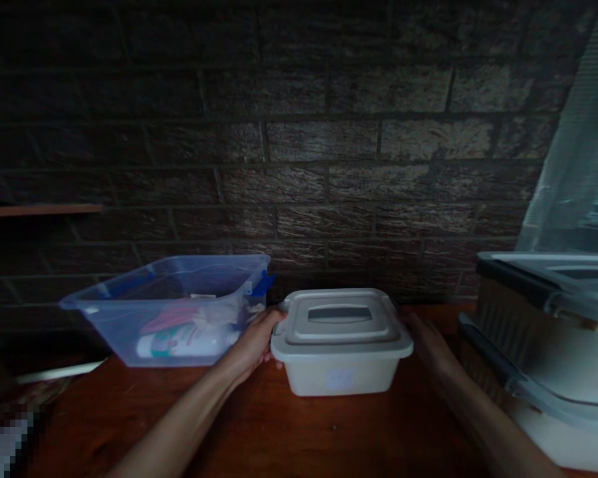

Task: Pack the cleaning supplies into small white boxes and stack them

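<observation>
Lidded box (343,375) btwn 2 hands (256,342).

Readable text: none; no word, number or brand can be made out.
Box label: a pale, roughly square sticker (339,379) on the front wall of the cream rectangular plastic box with a light grey lid (303,377); any writing on it is too faint to read.
Bottle print: a green patch and blurred markings on the white cylindrical plastic bottle (212,340) lying inside the translucent blue-tinted plastic bin (107,328); the wording is illegible through the bin's wall.
</observation>
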